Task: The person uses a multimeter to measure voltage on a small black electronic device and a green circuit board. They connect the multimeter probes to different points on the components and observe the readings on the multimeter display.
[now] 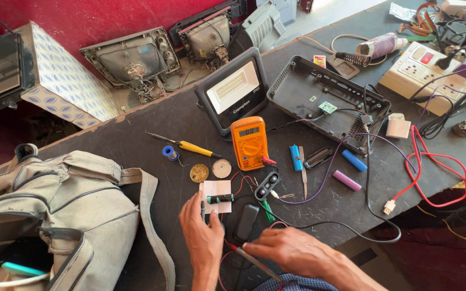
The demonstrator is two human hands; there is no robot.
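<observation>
While pressed flat near the desk's (152,134) front edge, left hand (203,231) pins a green-and-black cell (220,199) on white paper (218,195), fingers spread. Further right, right hand (292,249) pinches a red probe (250,257) beside a black adapter (245,221). Probably light, stiff, prone to roll; best gripped mid-body. Beyond, toward the back edge, orange multimeter (249,142).

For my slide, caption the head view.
Left hand steadies a cell on white paper; right hand holds a red probe.
</observation>
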